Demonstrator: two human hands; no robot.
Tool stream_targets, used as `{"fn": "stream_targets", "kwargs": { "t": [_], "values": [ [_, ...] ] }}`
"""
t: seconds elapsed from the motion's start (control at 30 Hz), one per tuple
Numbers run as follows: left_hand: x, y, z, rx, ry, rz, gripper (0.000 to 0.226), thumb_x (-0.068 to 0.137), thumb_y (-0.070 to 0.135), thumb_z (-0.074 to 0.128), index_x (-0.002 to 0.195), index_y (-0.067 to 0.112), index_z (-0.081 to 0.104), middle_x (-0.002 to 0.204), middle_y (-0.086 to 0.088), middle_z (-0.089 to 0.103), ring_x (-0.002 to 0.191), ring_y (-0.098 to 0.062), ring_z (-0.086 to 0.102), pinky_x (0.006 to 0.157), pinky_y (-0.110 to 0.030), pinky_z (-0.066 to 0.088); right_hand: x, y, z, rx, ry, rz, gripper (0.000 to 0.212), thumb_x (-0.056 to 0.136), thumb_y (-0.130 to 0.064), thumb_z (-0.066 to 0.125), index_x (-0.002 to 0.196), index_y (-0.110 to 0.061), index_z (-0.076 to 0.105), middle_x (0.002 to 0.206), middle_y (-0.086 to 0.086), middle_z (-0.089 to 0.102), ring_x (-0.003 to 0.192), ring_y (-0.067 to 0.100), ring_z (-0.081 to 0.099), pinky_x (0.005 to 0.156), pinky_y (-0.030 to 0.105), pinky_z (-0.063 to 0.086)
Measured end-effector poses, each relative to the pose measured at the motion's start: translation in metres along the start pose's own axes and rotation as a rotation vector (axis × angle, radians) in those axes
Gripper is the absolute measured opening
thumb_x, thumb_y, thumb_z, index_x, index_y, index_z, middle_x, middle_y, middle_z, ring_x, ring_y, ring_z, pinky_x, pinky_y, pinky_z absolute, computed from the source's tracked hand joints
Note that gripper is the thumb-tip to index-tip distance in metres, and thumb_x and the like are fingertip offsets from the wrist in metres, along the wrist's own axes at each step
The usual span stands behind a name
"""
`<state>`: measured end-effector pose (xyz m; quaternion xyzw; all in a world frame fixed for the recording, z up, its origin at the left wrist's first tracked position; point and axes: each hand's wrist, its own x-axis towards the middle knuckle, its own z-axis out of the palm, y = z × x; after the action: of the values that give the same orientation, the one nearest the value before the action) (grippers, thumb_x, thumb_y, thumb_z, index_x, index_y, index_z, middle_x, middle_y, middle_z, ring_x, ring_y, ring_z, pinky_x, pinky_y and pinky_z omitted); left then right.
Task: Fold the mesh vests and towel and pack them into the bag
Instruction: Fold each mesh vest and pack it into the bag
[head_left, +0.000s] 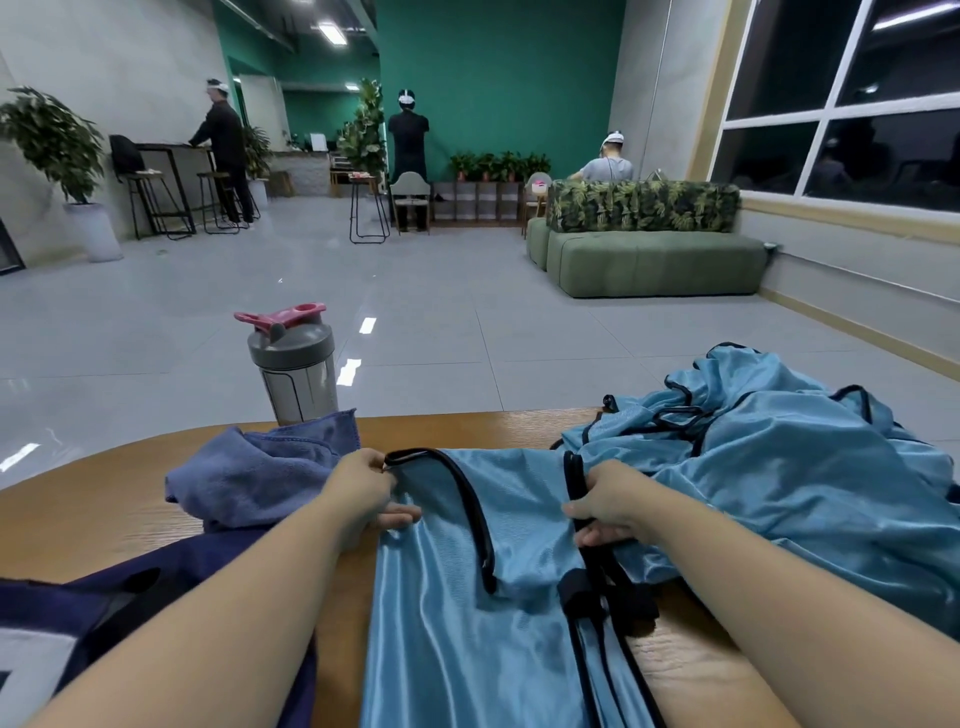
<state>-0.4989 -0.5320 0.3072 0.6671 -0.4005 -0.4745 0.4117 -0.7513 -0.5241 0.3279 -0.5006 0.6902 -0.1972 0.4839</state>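
A light blue mesh vest (467, 597) with black trim lies spread lengthwise on the wooden table (104, 519), running from the near edge up to its shoulder straps. The left hand (363, 499) pinches the black-edged left strap at its top, fingers curled round the binding, while the right hand (608, 509) grips the right strap and armhole edge in the same way, its fingers closed over the dark trim. Both hands hold the top of the garment apart and flat.

By the look of it, this is the start of folding the first vest: the shoulders are being squared before a fold. The next move likely calls for bringing the straps together or drawing the top down toward the hem, keeping the slippery fabric from sliding.

Just to the right, touching the held vest, a heap of more blue vests (779, 457) waits unfolded. To the left, a crumpled blue-violet towel (249, 473) lies beside the left hand, also unfolded. A dark navy bag (78, 623) sits at the near left under the left forearm; whether it is open I cannot tell. A grey shaker bottle (296, 364) with a pink lid stands behind the towel.
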Motion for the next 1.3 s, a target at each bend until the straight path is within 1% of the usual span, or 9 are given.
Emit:
{"fn": "stream_targets", "kwargs": {
  "t": [0.2, 0.43, 0.53, 0.63, 0.83, 0.93, 1.03, 1.13, 1.3],
  "values": [
    [-0.018, -0.007, -0.021, 0.142, 0.05, 0.246, 0.023, 0.089, -0.004, 0.044, 0.09, 0.017, 0.054, 0.098, -0.018, 0.063, 0.089, -0.037, 0.063, 0.083, -0.053, 0.053, -0.015, 0.011, -0.001, 0.071, 0.05, -0.284, 0.017, 0.091, -0.009, 0.061, 0.107, -0.005, 0.059, 0.095, 0.012, 0.066, 0.068, 0.018, 0.069, 0.069, 0.029, 0.059],
    [-0.116, -0.022, -0.056, 0.72, -0.092, 0.723, 0.027, 0.075, 0.001, 0.055, 0.068, 0.023, 0.041, 0.063, 0.008, 0.045, 0.061, -0.007, 0.038, 0.056, -0.025, 0.031, -0.074, 0.058, -0.007, -0.205, 0.101, -0.719, 0.02, 0.08, -0.01, 0.074, 0.086, -0.026, 0.065, 0.083, -0.008, 0.066, 0.076, -0.001, 0.061, 0.072, 0.014, 0.045],
    [-0.143, -0.042, -0.057, 1.179, -0.249, 0.718, 0.016, 0.065, 0.023, 0.041, 0.079, 0.031, 0.038, 0.084, 0.013, 0.047, 0.091, -0.008, 0.043, 0.065, -0.019, 0.027, -0.086, 0.088, 0.004, -0.279, 0.019, -0.755, 0.042, 0.073, -0.001, 0.074, 0.097, -0.03, 0.057, 0.106, -0.008, 0.056, 0.092, -0.001, 0.058, 0.08, 0.01, 0.042],
    [-0.162, -0.06, -0.038, 1.451, -0.316, 0.66, 0.049, 0.069, 0.046, 0.039, 0.117, 0.033, 0.041, 0.122, 0.011, 0.04, 0.123, -0.013, 0.03, 0.084, -0.028, 0.023, -0.09, 0.108, 0.013, -0.417, 0.077, -0.636, 0.046, 0.076, -0.013, 0.074, 0.107, -0.03, 0.044, 0.11, -0.017, 0.042, 0.095, -0.005, 0.049, 0.079, 0.005, 0.035],
    [-0.171, -0.085, 0.036, 1.271, -0.386, 0.788, 0.107, 0.054, 0.075, 0.019, 0.149, 0.025, 0.015, 0.154, 0.005, 0.014, 0.142, -0.012, 0.011, 0.114, -0.028, 0.01, -0.082, 0.107, 0.029, -0.634, 0.24, -0.637, 0.029, 0.081, 0.001, 0.053, 0.1, -0.02, 0.049, 0.098, -0.009, 0.039, 0.095, 0.012, 0.04, 0.079, 0.017, 0.031],
    [-0.163, -0.095, 0.049, 1.219, -0.264, 0.84, 0.096, 0.064, 0.065, 0.011, 0.149, 0.021, 0.022, 0.151, 0.004, 0.025, 0.138, -0.015, 0.025, 0.113, -0.028, 0.023, -0.075, 0.103, 0.032, -0.607, 0.249, -0.686, 0.048, 0.078, 0.011, 0.042, 0.116, -0.017, 0.051, 0.11, -0.009, 0.041, 0.108, 0.017, 0.041, 0.093, 0.022, 0.034],
    [-0.155, -0.108, 0.048, 1.077, -0.189, 0.958, 0.058, 0.079, 0.048, 0.031, 0.124, 0.025, 0.059, 0.123, 0.013, 0.056, 0.113, -0.007, 0.052, 0.092, -0.019, 0.045, -0.071, 0.099, 0.037, -0.648, 0.172, -0.657, 0.054, 0.081, 0.007, 0.049, 0.13, -0.015, 0.045, 0.125, -0.004, 0.043, 0.114, 0.019, 0.041, 0.098, 0.025, 0.034],
    [-0.154, -0.116, 0.047, 0.843, -0.111, 0.923, 0.05, 0.087, 0.042, 0.027, 0.121, 0.029, 0.062, 0.12, 0.025, 0.052, 0.113, 0.005, 0.043, 0.097, -0.009, 0.031, -0.064, 0.097, 0.043, -0.757, 0.174, -0.648, 0.054, 0.076, -0.005, 0.065, 0.125, -0.014, 0.045, 0.124, 0.0, 0.042, 0.111, 0.021, 0.043, 0.094, 0.032, 0.041],
    [-0.155, -0.109, 0.043, 0.515, -0.148, 0.58, 0.055, 0.083, 0.055, 0.022, 0.083, 0.011, 0.055, 0.08, 0.001, 0.06, 0.078, -0.014, 0.054, 0.074, -0.035, 0.042, -0.062, 0.093, 0.045, -0.648, 0.25, -0.638, 0.028, 0.079, -0.011, 0.063, 0.104, -0.016, 0.05, 0.104, 0.0, 0.046, 0.093, 0.023, 0.055, 0.082, 0.036, 0.048]
  ]
}}
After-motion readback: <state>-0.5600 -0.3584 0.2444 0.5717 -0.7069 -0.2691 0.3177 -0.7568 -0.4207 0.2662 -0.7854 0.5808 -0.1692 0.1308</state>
